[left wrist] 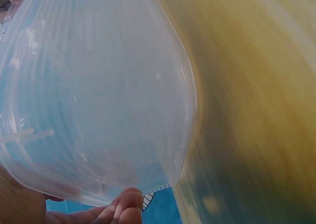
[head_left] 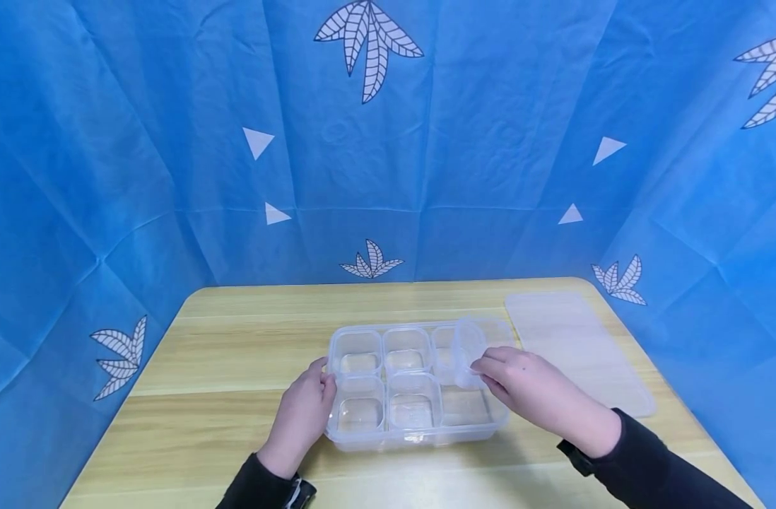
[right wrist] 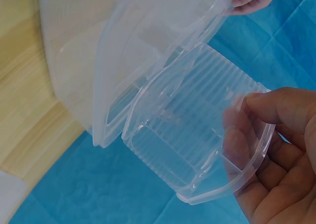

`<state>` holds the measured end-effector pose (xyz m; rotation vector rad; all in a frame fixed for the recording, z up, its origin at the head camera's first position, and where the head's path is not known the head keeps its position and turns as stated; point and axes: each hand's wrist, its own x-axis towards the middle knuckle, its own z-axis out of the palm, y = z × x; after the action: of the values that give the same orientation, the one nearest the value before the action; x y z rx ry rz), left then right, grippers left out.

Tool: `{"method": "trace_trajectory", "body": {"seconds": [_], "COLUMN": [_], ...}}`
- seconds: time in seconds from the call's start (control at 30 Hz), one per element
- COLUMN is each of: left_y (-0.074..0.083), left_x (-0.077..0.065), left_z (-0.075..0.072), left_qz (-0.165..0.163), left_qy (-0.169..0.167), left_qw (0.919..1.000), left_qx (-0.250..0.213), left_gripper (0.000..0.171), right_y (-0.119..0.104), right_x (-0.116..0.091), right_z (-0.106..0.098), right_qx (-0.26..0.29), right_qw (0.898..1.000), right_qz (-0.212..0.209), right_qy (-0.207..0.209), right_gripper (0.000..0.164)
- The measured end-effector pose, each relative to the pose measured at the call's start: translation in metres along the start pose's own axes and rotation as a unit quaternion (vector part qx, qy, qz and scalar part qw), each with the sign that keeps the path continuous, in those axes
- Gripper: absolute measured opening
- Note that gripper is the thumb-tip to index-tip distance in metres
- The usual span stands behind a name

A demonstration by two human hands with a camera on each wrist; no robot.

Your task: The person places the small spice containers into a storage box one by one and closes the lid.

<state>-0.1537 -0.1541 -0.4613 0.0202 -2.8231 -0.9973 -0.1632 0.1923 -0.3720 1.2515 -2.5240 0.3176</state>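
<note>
A clear plastic storage box (head_left: 420,440) stands on the table, with several small clear square containers (head_left: 360,403) inside it in two rows. My left hand (head_left: 301,410) holds the storage box at its left end, thumb by the rim; in the left wrist view its fingers (left wrist: 123,206) touch the box's edge. My right hand (head_left: 524,382) pinches the rim of one small clear container (right wrist: 173,130) between thumb and fingers. That container is tilted on its side above the right part of the storage box. Below it, the front right part of the storage box shows its bare floor.
A flat translucent lid (head_left: 579,346) lies on the table to the right, behind my right forearm. The wood-grain table (head_left: 235,353) has rounded far corners. Blue cloth (head_left: 426,155) with leaf prints hangs behind and on both sides.
</note>
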Motion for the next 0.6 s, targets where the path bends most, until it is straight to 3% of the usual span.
{"method": "trace_trajectory", "body": {"seconds": [0.6], "left_y": [0.000], "left_x": [0.001], "left_z": [0.001], "left_qz": [0.002], "left_qy": [0.001], "left_qw": [1.0000], "left_qx": [0.005], "left_gripper": [0.044], "right_y": [-0.010], "right_x": [-0.006], "right_z": [0.013], "right_qx": [0.016], "right_qw": [1.000], "right_qz": [-0.013], "right_qy": [0.005], "right_gripper": [0.022]}}
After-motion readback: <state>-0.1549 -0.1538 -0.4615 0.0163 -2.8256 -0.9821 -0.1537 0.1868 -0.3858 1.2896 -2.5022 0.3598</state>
